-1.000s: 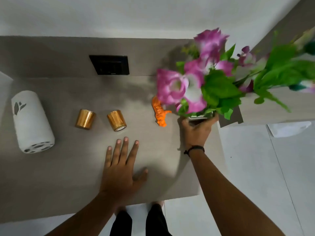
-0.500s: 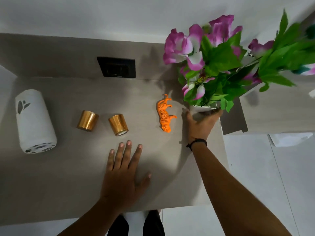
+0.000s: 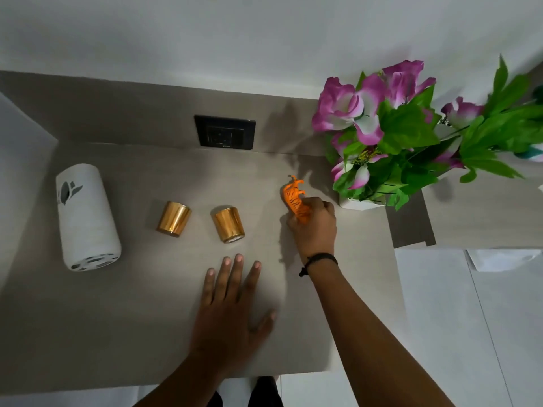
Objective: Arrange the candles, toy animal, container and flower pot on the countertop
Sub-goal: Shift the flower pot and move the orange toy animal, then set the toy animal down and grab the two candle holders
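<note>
An orange striped toy tiger (image 3: 293, 195) is at the right of the grey countertop (image 3: 147, 318), with my right hand (image 3: 316, 227) closed around its rear half. My left hand (image 3: 232, 312) lies flat on the counter, fingers spread, holding nothing. Two gold candle holders (image 3: 174, 218) (image 3: 228, 224) stand side by side left of the tiger. A white cylindrical container (image 3: 86, 217) with leaf cut-outs stands at the far left. The white flower pot (image 3: 360, 203) with pink flowers and green leaves stands at the back right, apart from my hand.
A black wall socket (image 3: 224, 136) sits in the backsplash behind the counter. The counter's right edge drops to a white tiled floor (image 3: 470, 333). A second grey surface (image 3: 484, 210) lies right of the pot. My legs show below the front edge.
My right hand has let go of the flower pot, which now stands at the back right, and has moved left and closed on the toy tiger. The left hand stays flat.
</note>
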Available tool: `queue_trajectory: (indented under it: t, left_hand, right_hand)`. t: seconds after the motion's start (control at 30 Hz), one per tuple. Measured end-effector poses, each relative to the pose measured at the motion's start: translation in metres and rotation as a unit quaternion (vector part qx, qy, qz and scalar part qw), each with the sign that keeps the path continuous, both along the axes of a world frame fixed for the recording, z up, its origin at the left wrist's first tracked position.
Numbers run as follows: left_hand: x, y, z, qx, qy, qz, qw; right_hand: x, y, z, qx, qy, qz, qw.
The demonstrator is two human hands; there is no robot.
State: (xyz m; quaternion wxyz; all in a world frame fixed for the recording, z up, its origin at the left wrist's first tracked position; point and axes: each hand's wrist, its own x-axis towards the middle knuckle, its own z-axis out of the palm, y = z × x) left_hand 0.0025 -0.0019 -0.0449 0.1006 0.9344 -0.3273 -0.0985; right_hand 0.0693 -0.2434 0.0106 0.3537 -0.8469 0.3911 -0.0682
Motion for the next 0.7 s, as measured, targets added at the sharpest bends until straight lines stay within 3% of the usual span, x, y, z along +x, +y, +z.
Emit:
queue_trajectory:
  t: [0.13,0.2,0.27,0.37,0.7]
  left_hand:
    - [0.000,0.000,0.000,-0.001,0.005,-0.005,1.000]
    - [0.001,0.001,-0.001,0.000,0.005,-0.006,1.000]
    - [0.001,0.001,-0.003,-0.003,0.004,-0.003,1.000]
    - [0.001,0.001,-0.004,-0.006,0.000,-0.004,1.000]
    - [0.000,0.000,-0.004,-0.004,-0.029,-0.001,1.000]
  right_hand:
    - [0.012,0.002,0.003,0.113,-0.129,-0.118,0.978]
    - [0.026,-0.005,0.002,0.257,-0.184,-0.205,0.926]
    - [0.037,-0.012,0.001,0.330,-0.200,-0.229,0.894]
    - [0.047,-0.019,-0.001,0.350,-0.222,-0.221,0.883]
    - [0.048,-0.019,-0.008,0.283,-0.241,-0.210,0.904]
